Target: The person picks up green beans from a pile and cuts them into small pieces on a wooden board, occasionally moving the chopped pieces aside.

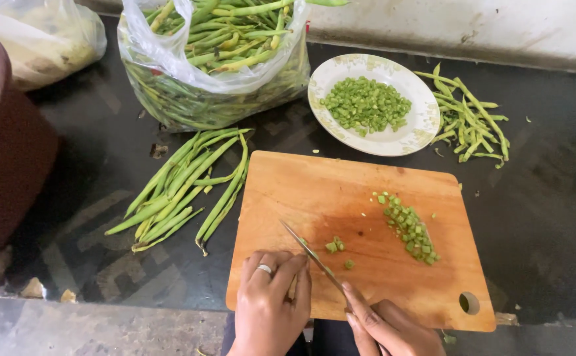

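Observation:
My right hand [383,326] grips a thin knife [311,254] whose blade lies slanted across the near part of a wooden cutting board [314,191]. My left hand [271,300], with a ring on one finger, is curled fingers-down on the board just left of the blade; whatever it pins is hidden under the fingers. A few cut green bits [335,246] lie beside the blade. A row of chopped bean pieces [410,227] sits to the right on the board.
A white plate [426,112] of chopped beans stands behind the board. Loose whole beans [182,188] lie to the left, trimmings [469,122] at right. A plastic bag of beans [215,66], another bag [37,36] and a maroon tub [4,158] stand at the back left.

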